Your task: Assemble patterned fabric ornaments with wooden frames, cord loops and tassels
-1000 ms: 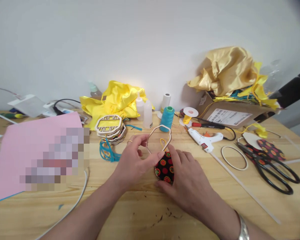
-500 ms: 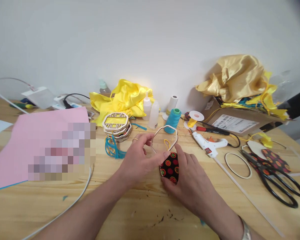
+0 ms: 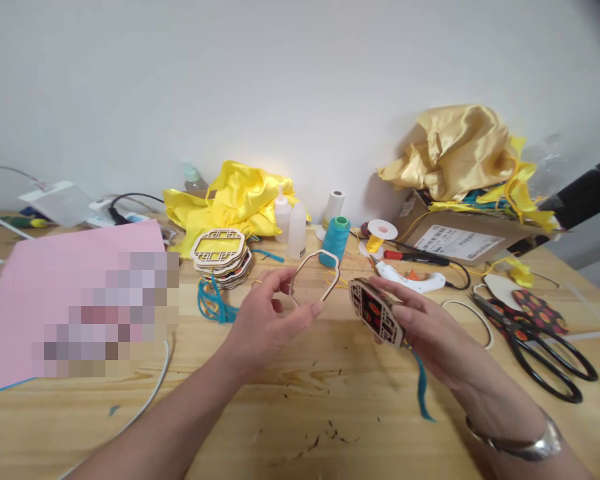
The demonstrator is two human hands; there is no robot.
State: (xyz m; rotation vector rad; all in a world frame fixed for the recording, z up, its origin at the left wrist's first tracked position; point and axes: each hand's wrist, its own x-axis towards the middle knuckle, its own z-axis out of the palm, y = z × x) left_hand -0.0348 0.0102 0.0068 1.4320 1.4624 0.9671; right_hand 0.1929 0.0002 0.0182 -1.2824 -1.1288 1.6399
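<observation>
With the gap between our hands as the centre of the clock and 12 toward the wall, our left hand [image 3: 273, 320] is at about 9, pinching a thin scalloped wooden frame [image 3: 337, 273] between thumb and fingers at around 11 o'clock. Our right hand [image 3: 435, 327], at 3 o'clock, grips a lattice panel [image 3: 377, 313] by its outer edge, tilted so that its fretwork and dark flowered fabric face toward 9; panel and frame are apart. We would judge the frame easy to flex or snap, so we do best with a light pinch spread along the rim, never a squeeze across the opening. On the panel, we should keep our thumb near the border and off the fine fretwork, which probably bears pressure poorly. The teal ribbon [image 3: 423, 393] hangs from it toward 4 o'clock, and we want it hanging free, not caught under our palm. Turning the panel from the wrist, slowly, would let us look along its edge without knocking the frame. We should also mind our knuckles near the glue gun [image 3: 410, 277] at 2 o'clock, since its nozzle may be hot, and keep the fabric off the dark scraps [image 3: 317, 441] between 6 and 7.
</observation>
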